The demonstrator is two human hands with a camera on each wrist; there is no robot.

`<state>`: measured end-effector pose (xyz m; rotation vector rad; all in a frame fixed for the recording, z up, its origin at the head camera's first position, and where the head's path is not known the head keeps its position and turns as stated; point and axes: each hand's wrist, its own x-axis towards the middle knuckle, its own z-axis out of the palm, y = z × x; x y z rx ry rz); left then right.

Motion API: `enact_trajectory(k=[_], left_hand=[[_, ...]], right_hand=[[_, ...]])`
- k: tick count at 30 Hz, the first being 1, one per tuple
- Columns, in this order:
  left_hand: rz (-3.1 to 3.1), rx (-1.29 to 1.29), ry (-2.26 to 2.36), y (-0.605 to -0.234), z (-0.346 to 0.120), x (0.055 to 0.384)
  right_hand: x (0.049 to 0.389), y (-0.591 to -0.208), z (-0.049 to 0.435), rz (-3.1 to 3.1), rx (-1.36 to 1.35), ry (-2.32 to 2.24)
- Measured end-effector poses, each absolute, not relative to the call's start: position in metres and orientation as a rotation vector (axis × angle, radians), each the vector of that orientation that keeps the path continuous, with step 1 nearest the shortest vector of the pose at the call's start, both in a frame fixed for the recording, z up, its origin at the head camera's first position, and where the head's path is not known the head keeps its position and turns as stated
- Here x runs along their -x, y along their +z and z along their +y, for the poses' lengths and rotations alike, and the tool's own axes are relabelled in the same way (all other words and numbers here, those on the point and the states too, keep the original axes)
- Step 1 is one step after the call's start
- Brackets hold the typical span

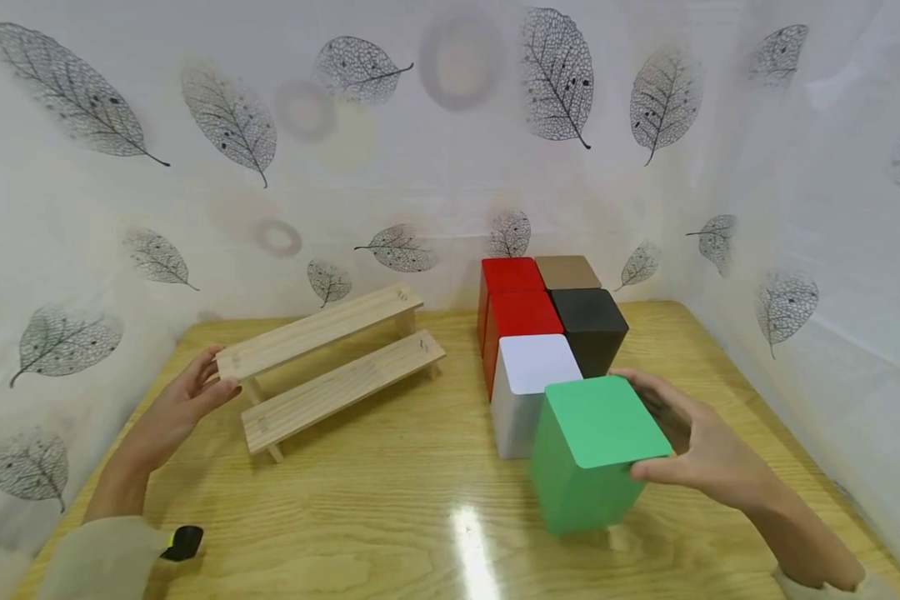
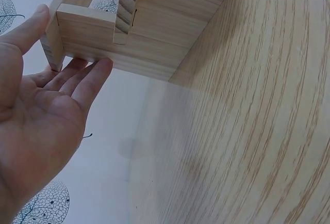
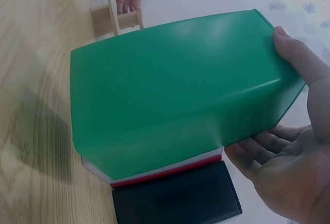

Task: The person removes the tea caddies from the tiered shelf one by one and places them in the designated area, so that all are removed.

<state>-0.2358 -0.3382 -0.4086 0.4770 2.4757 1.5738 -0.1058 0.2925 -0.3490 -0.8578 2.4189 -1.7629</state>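
A two-tier stepped wooden shelf [image 1: 345, 387] stands at the left of the table, its upper plank [image 1: 322, 327] behind the lower one. At that plank's left end is my left hand [image 1: 183, 408]; in the left wrist view its thumb [image 2: 31, 30] and fingers [image 2: 93, 82] grip the plank from opposite sides. On the right, my right hand [image 1: 708, 446] holds a tall green box [image 1: 603, 425] near its top. The right wrist view shows the thumb [image 3: 296, 53] on one side of the green box and the fingers [image 3: 258, 149] at another.
Behind the green box, a white box [image 1: 536, 367], two red boxes, a front one [image 1: 525, 315] and a rear one [image 1: 512, 273], a black box [image 1: 588, 312] and a tan box [image 1: 567, 272] stand close together. A leaf-patterned white curtain [image 1: 450, 167] surrounds the wooden table [image 1: 360, 517].
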Motion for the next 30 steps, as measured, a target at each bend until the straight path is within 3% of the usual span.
enact_trajectory(k=[12,30], left_hand=[[2.469,-0.442,1.543,-0.408,-0.339,0.236],[2.464,-0.466,1.573,-0.408,-0.339,0.236]], right_hand=[[0.103,-0.351,0.325,2.405,0.885,-1.811],[0.119,-0.351,0.349,2.698,0.615,-1.66]])
